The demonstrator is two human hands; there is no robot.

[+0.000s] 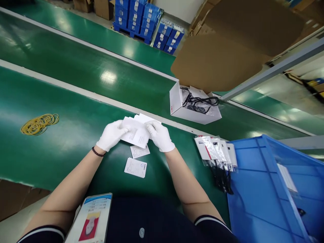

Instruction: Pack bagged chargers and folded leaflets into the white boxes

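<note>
Both my hands wear white gloves and hold a fanned stack of small white paper cards [138, 130] above the green belt [71, 135]. My left hand [111, 135] grips the stack's left side with fingers closed on it. My right hand [160, 136] pinches the right side. Two loose printed cards lie flat on the belt just below my hands, one [139, 151] nearer them and one [135, 167] closer to me.
A pile of yellow rubber bands [39, 123] lies at the left. An open white box [192, 108] with black cables sits beyond my hands. Bagged black cables [217, 157] lie beside a blue crate [273, 189] at the right. Cardboard sheets [227, 50] overhang above.
</note>
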